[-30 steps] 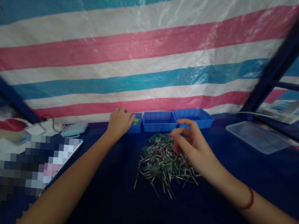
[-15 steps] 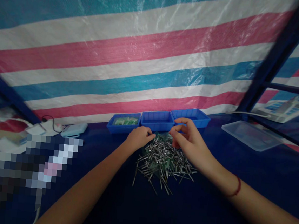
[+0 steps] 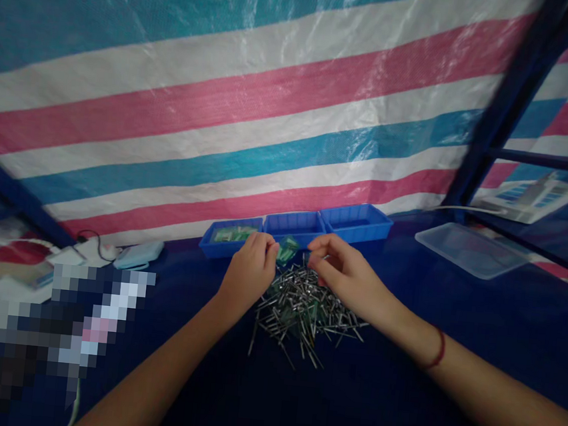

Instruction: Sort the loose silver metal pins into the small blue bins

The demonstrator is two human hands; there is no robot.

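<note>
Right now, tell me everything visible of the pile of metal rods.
The pile of metal rods is a loose heap of thin, shiny, metallic-looking pieces pointing every way, with greenish film showing among them. It rests on the dark blue table, in front of the blue trays, with stray rods jutting from its near edge. The left hand and right hand flank its far part; whether they touch it is unclear.

My feed is dim: white glare streaks the striped tarpaulin point(image 3: 243, 115), glints catch the metal rods point(image 3: 306, 297), and the near tabletop point(image 3: 245, 407) goes nearly black. I see wide-angle stretch and blur toward the edges, plus mosaic blocks point(image 3: 97, 327) at left.
</note>
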